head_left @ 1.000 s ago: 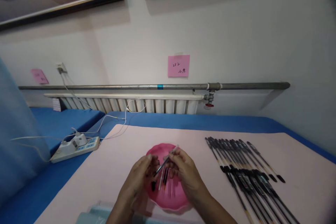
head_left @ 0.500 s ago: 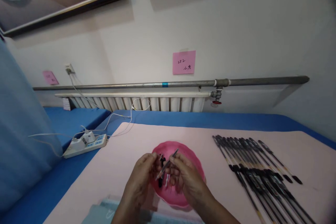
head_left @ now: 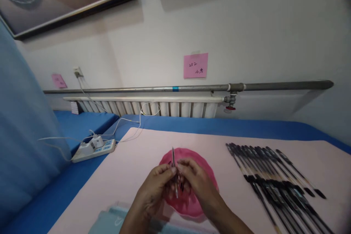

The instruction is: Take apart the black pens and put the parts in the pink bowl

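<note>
hands [head_left: 156, 185] pinch what looks like a pen [head_left: 173, 156] above a pink dish [head_left: 206, 161]

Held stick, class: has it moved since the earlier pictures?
Yes, the held stick has: its upper end swung left relative to the pink note marked 252.

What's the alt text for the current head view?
A person's left hand holds a slim, pen-like piece over a pink dish, the right hand close beside it. Two rows of dark sticks lie to the right on a pale pink sheet; a white power strip sits at left.
</note>
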Available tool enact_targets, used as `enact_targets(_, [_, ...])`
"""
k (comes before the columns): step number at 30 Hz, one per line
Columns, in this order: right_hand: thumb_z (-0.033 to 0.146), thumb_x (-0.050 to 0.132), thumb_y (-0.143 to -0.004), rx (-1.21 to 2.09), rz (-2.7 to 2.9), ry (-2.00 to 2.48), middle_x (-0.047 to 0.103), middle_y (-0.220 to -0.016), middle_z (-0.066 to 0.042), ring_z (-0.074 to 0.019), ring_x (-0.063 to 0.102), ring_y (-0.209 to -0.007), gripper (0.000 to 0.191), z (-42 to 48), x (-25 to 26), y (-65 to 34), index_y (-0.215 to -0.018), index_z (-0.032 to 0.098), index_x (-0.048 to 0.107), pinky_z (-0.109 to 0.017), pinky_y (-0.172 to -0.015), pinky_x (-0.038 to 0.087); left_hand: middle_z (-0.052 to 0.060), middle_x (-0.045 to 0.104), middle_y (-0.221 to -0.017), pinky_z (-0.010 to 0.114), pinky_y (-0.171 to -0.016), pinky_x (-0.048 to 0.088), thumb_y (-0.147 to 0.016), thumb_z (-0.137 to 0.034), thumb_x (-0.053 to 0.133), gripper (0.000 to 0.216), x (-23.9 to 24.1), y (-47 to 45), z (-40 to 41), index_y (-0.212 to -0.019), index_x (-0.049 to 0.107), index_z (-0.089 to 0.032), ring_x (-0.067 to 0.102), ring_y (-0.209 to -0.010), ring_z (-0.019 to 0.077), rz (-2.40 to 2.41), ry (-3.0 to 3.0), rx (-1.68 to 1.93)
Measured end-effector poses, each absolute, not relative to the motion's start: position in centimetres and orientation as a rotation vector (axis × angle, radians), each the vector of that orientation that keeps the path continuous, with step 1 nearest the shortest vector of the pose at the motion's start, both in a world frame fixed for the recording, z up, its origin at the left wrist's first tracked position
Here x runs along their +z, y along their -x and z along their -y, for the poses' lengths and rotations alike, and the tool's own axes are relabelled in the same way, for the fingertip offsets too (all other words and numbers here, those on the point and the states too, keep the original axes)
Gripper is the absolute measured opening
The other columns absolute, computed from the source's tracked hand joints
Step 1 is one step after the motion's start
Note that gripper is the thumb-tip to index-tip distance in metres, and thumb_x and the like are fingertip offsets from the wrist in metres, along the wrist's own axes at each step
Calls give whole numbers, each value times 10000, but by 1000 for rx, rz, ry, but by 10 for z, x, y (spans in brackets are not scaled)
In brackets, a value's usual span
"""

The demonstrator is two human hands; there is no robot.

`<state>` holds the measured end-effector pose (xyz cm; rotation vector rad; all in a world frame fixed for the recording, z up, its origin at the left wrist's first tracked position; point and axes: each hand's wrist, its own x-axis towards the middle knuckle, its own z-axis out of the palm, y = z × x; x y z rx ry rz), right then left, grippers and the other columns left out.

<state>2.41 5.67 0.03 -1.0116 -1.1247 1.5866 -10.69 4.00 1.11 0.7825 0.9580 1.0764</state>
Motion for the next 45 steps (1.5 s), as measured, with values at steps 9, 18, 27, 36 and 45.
enact_targets(9, [233, 593, -756, 1058, 1807, 742, 646, -1028, -47, -201, 602, -901, 279, -46, 7, -24, -1033, 258, 622, -327, -804, 481, -25, 531, -454, 183, -419, 315, -509, -370, 823, 360, 24, 116, -42, -591, 564, -134, 443, -400, 69, -919, -600, 1278])
enact_targets(18, [232, 611, -745, 1027, 1856, 735, 622, -1087, -62, -232, 578, -986, 339, -45, 7, -25, -1081, 276, 602, -355, -866, 467, -19, 539, -450, 190, -407, 293, -547, -377, 804, 344, 25, 115, -42, -611, 567, -136, 427, -373, 68, -888, -633, 1270])
enact_targets(27, [243, 594, -776, 1050, 1808, 800, 636, -998, -40, -206, 588, -888, 254, -43, 6, -22, -1026, 272, 625, -314, -806, 471, -11, 549, -469, 189, -450, 317, -531, -336, 817, 328, 28, 113, -40, -593, 574, -124, 461, -432, 76, -870, -617, 1285])
enact_targets(36, [228, 641, -686, 1241, 1688, 918, 645, -849, -29, -197, 580, -754, 299, -46, 5, -21, -985, 240, 637, -309, -690, 477, -4, 550, -452, 183, -434, 346, -522, -319, 827, 319, 20, 110, -44, -571, 595, -106, 470, -414, 76, -861, -551, 1295])
enact_targets(45, [359, 612, -723, 1200, 1324, 1167, 604, -677, 1, -146, 526, -566, 176, -70, 13, -52, -822, 215, 633, -236, -470, 408, 34, 615, -587, 159, -437, 462, -790, -141, 606, 77, 22, 136, -47, -738, 616, -85, 548, -441, 75, -894, -310, 1394])
